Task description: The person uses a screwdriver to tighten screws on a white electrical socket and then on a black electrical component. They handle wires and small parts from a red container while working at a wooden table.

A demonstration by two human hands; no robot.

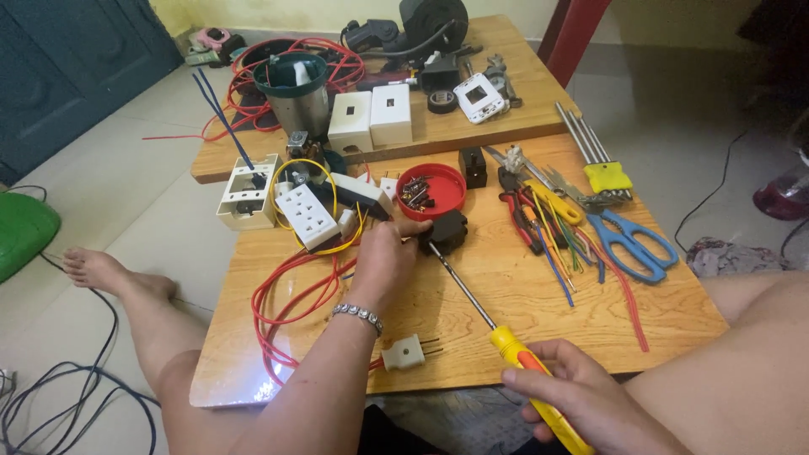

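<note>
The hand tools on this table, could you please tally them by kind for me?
Screwdriver, yellow-handled, in the right hand: 1
Scissors, blue: 1
Pliers, red-handled: 1
Hex key set, yellow holder: 1
Total: 4

Left hand (pixel 383 257) steadies a small black part (pixel 445 230) on the wooden table (pixel 522 295) while right hand (pixel 581 400) grips a yellow-handled screwdriver (pixel 506 341), tip at the part; red lid of screws (pixel 431 190) just behind, blue scissors (pixel 636 240) well right.

Small black plug (pixel 447 229) on table; yellow-handled screwdriver (pixel 480 310) tip touching it.
</note>
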